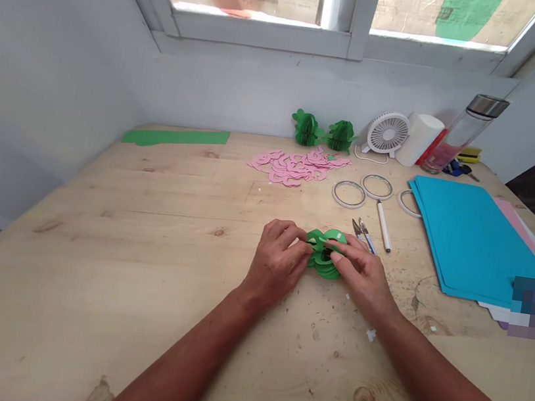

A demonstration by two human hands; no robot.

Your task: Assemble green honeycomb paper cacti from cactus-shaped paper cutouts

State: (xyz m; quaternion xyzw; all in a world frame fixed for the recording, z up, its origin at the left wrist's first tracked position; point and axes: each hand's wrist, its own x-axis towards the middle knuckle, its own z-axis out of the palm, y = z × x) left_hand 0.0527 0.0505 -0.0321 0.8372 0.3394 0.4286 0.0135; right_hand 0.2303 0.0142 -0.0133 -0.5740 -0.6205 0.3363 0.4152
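Observation:
Between my two hands, low over the wooden table, is a green paper cutout stack (329, 270) with rounded lobes and small white squares on top. My left hand (281, 250) pinches its left edge with thumb and forefinger. From the right, my right hand (361, 270) grips the same paper, its thumb and fingers closed on the upper layers. Fingers cover part of the cutouts. Just beyond my right hand lie small thread snips (364, 233), partly hidden by it. A white marker pen (384, 227) rests to their right.
Pink paper cutouts (297, 166) are piled farther back, with two green paper honeycomb shapes (308, 128) by the wall. Tape rolls (349, 194), a small fan (387, 134), a glass bottle (466, 135) and blue sheets (485, 244) are at right. A green strip (177, 137) lies back left.

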